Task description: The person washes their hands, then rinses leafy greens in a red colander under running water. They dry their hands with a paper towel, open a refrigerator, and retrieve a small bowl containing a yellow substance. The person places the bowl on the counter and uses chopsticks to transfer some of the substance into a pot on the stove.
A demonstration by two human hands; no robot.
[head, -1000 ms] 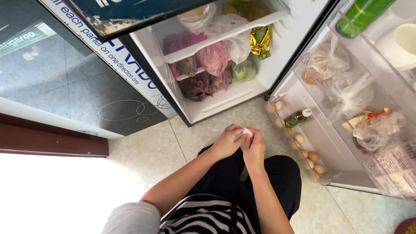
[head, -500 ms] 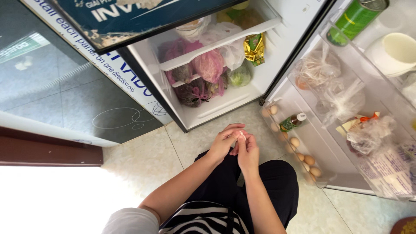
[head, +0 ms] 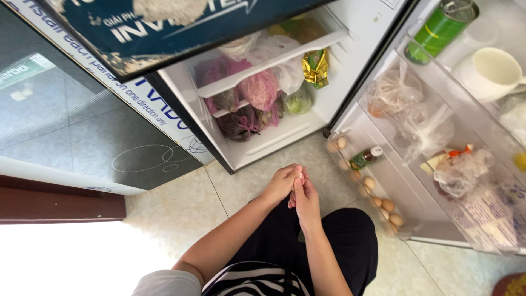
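My left hand [head: 280, 185] and my right hand [head: 307, 201] are pressed together above my knees, in front of the open fridge [head: 285, 140]. Their fingertips close on a small pale object [head: 301, 175], most of which is hidden by the fingers. I am crouched on the tiled floor [head: 181, 214] in black trousers and a striped top. The nearest things are the eggs [head: 378, 200] in the lowest door shelf, just right of my hands.
The fridge's lower drawer holds bagged vegetables [head: 257, 90] and a gold packet [head: 316, 67]. The open door [head: 438, 164] at right carries plastic bags, a small green bottle [head: 366, 157], a green can [head: 441, 27] and a white cup [head: 490, 71]. A dark cabinet panel [head: 71, 137] stands at left.
My hands stay joined and have shifted slightly left and down in view. The pale object showed more clearly between the fingers a second ago and is now mostly covered.
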